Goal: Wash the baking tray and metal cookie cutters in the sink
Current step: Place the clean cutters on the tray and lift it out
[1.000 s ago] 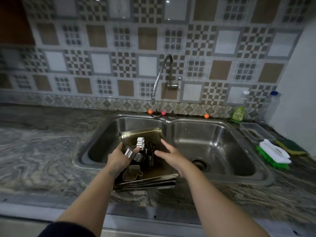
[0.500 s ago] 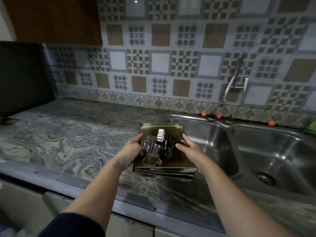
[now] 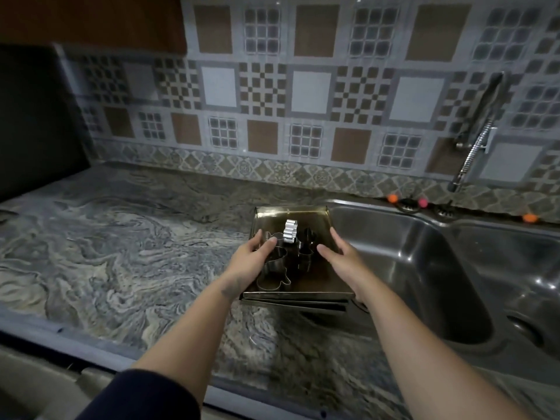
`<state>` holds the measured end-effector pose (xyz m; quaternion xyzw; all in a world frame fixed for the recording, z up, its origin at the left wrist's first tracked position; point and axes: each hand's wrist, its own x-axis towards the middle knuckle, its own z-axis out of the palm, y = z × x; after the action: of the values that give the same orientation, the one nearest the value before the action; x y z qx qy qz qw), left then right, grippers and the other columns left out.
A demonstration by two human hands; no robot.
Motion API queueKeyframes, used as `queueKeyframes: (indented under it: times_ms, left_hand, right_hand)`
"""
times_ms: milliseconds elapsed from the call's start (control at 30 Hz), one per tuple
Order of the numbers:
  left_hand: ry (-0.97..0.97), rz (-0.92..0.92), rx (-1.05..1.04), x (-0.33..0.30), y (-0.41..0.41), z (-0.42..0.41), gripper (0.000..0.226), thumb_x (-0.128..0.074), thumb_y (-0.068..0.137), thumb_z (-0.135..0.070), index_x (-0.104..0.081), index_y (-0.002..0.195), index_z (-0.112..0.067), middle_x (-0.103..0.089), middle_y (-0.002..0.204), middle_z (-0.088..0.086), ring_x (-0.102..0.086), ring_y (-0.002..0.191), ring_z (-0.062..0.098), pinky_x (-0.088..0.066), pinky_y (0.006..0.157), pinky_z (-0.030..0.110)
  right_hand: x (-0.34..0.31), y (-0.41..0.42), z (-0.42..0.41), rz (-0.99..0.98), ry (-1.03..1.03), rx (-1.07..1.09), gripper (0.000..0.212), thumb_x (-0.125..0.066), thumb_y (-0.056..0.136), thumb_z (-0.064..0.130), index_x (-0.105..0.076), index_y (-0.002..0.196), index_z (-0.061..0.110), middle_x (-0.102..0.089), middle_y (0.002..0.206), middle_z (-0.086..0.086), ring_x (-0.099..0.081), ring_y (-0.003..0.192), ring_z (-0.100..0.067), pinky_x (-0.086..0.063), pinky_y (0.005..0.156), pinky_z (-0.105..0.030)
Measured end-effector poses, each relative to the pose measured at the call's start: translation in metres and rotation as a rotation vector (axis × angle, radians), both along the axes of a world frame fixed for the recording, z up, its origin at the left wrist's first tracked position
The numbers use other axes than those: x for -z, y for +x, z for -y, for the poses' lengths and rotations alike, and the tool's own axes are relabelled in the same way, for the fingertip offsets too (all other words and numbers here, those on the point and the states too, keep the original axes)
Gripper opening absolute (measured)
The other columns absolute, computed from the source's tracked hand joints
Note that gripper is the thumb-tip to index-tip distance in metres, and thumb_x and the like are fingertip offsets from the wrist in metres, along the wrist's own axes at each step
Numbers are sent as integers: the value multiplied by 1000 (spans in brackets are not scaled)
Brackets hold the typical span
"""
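The baking tray, with the cookie cutters loose on it, is held over the tabletop just left of the sink. It is gripped at its left edge by the left hand, fingers curled among the cutters, and at its right edge by the right hand, fingers straighter, thumb hidden beneath. Should the tray be tilted, the cutters could slide off. Compared with a second ago, the tray has been carried out of the basin and leftward.
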<state>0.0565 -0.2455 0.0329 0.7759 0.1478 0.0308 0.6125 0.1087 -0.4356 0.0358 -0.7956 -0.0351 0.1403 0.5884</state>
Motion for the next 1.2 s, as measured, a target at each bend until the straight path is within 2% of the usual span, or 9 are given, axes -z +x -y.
queueKeyframes:
  times_ms: [200, 300, 400, 500, 633, 800, 900, 1033, 1200]
  left_hand:
    - [-62, -14, -41, 6, 59, -26, 61, -53, 96, -39, -31, 150, -22, -38, 152, 1, -35, 139, 16, -27, 110, 28]
    - [-69, -11, -56, 11, 87, -42, 61, -55, 95, -36, -31, 150, -21, -41, 149, 0, -41, 133, 12, -31, 99, 21]
    - [-81, -21, -67, 17, 111, -55, 62, -58, 94, -33, -33, 149, -22, -49, 143, -1, -48, 115, 5, -39, 86, 15]
    - [-67, -40, -64, 25, 133, -68, 64, -61, 92, -34, -33, 149, -25, -49, 143, -2, -49, 126, 13, -38, 94, 21]
    - [-47, -63, -42, 33, 166, -87, 64, -62, 90, -41, -34, 148, -34, -45, 146, -4, -43, 133, 15, -32, 102, 24]
    - [-1, -80, 40, 38, 216, -117, 60, -57, 91, -48, -38, 146, -35, -40, 149, -8, -35, 138, 17, -25, 99, 23]
    - [-59, -66, 118, 43, 245, -133, 63, -58, 89, -50, -39, 146, -31, -38, 151, -9, -34, 138, 14, -24, 101, 23]
    - [-107, -65, 154, 48, 279, -145, 57, -53, 95, -40, -37, 148, -24, -35, 152, -6, -30, 141, 16, -23, 100, 24]
    - [-154, -59, 165, 54, 305, -159, 55, -52, 95, -42, -40, 146, -27, -35, 152, -7, -32, 140, 18, -27, 99, 27]
  right_hand:
    - [6, 63, -31, -12, -3, -14, 63, -52, 97, 36, -19, 151, 37, -20, 159, 1, -24, 144, -24, -27, 112, -41]
    - [11, 93, -46, -14, 17, -14, 65, -54, 96, 35, -20, 151, 38, -21, 159, 2, -25, 144, -24, -28, 112, -41]
    - [18, 118, -59, -20, -18, -34, 70, -58, 94, 32, -18, 151, 38, -21, 158, 2, -26, 143, -23, -29, 111, -40]
    - [23, 141, -71, 1, -81, -50, 76, -61, 93, 28, -14, 152, 37, -21, 158, 2, -27, 143, -23, -30, 111, -40]
    - [25, 170, -89, 6, -107, -24, 79, -62, 93, 23, -12, 152, 36, -24, 157, 2, -31, 141, -23, -34, 110, -38]
    - [30, 199, -112, 7, -100, 63, 80, -62, 93, 21, -12, 153, 33, -31, 154, 3, -40, 135, -22, -39, 95, -27]
    - [36, 219, -122, -6, -59, 127, 79, -63, 93, 21, -13, 153, 31, -37, 151, 1, -46, 129, -22, -42, 85, -23]
    - [45, 243, -135, 12, -27, 167, 80, -64, 91, 21, -14, 153, 29, -35, 152, 1, -41, 133, -21, -41, 94, -23]
    - [53, 269, -147, 34, -15, 181, 81, -67, 89, 28, -16, 152, 32, -38, 151, 1, -40, 135, -21, -38, 106, -29]
